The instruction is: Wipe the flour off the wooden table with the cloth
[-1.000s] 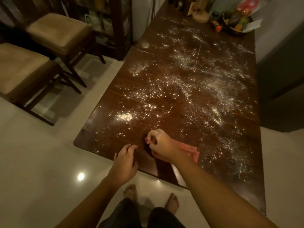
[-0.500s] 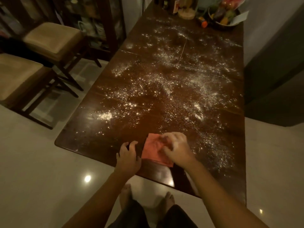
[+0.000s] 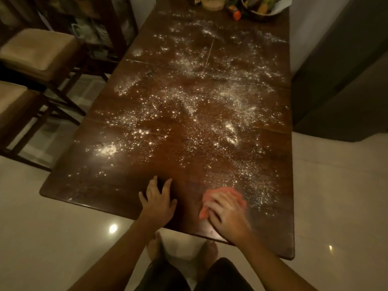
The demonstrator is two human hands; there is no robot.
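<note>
— Worktop (image 3: 126, 185) first: how did it look?

— Long, dark wood. Flour (image 3: 189, 114) lay scattered over nearly all of it, thickest through the middle. Only the near strip by the person looked mostly bare, so I judged the wiping barely begun.

— Anything around it?

— Two cushioned chairs (image 3: 39, 51) stood to the left, well apart. A bowl (image 3: 264, 7) of produce sat at the far end, cropped by the frame.

— And the hands?

— The left hand (image 3: 158, 201) lay flat near the near edge, its fingers (image 3: 167, 185) straight and spread, holding nothing. It was probably a brace for leaning. The right hand (image 3: 227, 215) pressed down on the cloth (image 3: 220, 191), fingers laid over it slightly apart rather than curled round. A flat press suits a sweep.

— Where was the cloth?

— It was pink and bunched under that hand, on the worktop just beside the near-right flour patch.

— Any writing?

— None readable; the far items were too dim and blurred.
</note>
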